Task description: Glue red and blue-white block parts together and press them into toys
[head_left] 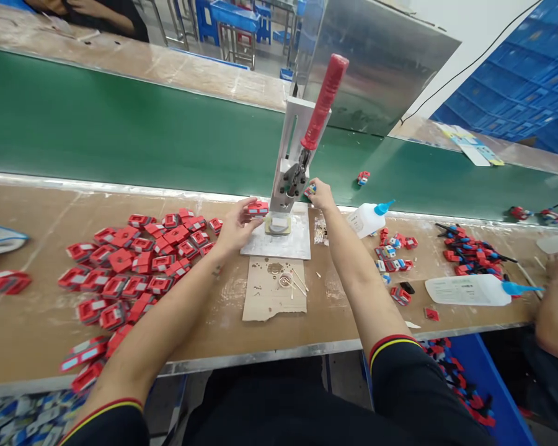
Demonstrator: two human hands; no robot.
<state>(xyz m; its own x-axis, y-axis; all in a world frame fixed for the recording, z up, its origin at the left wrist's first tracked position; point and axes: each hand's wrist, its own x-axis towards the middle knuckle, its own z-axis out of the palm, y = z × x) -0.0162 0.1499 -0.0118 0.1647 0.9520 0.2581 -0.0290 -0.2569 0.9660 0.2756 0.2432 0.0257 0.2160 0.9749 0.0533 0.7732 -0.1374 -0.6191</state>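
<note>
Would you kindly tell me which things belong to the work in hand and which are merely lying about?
Likely in use:
red piece in the left hand
multicoloured piece at the right hand
red-handled clamp
pile of red pieces

Seemingly idle:
leaflet on the far ledge
blue-edged white item

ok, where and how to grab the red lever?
Probably by the upper half of the red lever, coming from the near right, with the right hand wrapped around it once freed of its small part. The lever is long and leans up and right; the linkage below and upright plate behind crowd its lower end.
</note>
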